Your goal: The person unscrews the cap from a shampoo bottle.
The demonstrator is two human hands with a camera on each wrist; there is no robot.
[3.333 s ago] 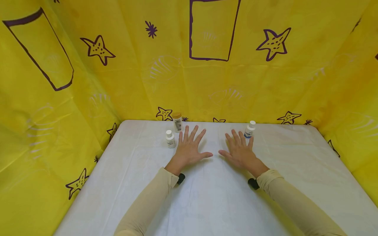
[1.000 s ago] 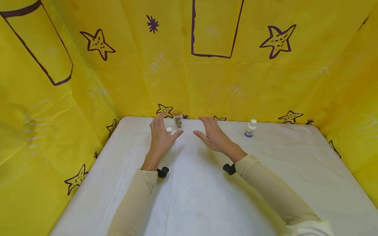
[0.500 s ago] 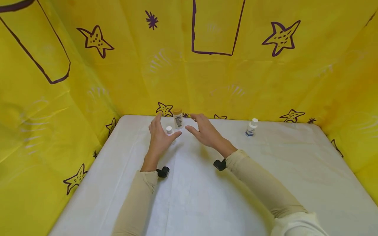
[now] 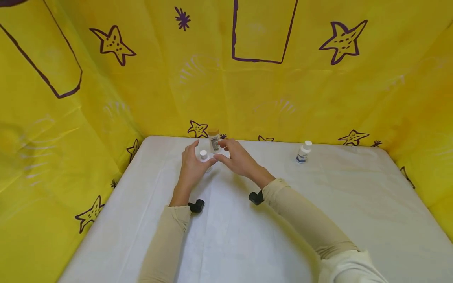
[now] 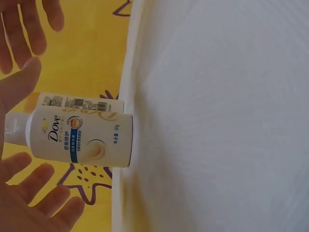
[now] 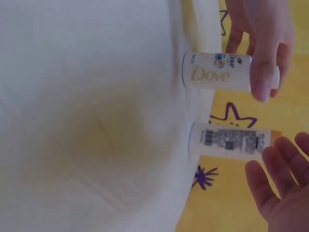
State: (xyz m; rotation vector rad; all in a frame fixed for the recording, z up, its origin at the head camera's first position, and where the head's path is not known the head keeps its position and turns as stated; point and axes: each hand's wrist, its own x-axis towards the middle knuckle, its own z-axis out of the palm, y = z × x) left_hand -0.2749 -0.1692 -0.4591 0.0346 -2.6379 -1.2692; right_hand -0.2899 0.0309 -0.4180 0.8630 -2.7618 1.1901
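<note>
My left hand (image 4: pixel 192 167) stands around a small white Dove bottle with a white cap (image 4: pixel 203 154), thumb and fingers spread on either side of it. In the left wrist view a gap shows between the fingers (image 5: pixel 41 178) and that Dove bottle (image 5: pixel 82 140), which stands upright on the table. Just behind it is a second white bottle with a yellow cap (image 4: pixel 214 142). My right hand (image 4: pixel 239 159) is at its right, fingers loosely bent. In the right wrist view its fingertips lie near the yellow-cap bottle (image 6: pixel 227 140); whether they touch cannot be told.
A third small white bottle with a blue band (image 4: pixel 303 152) stands apart at the right rear of the white-covered table (image 4: pixel 230 236). Yellow patterned cloth (image 4: pixel 226 94) hangs behind the table and along both sides.
Both hands started spread over the mid-table. The left went to the white-cap bottle and stayed around it; the right moved left to the yellow-cap bottle. The bottles have not visibly been moved.
</note>
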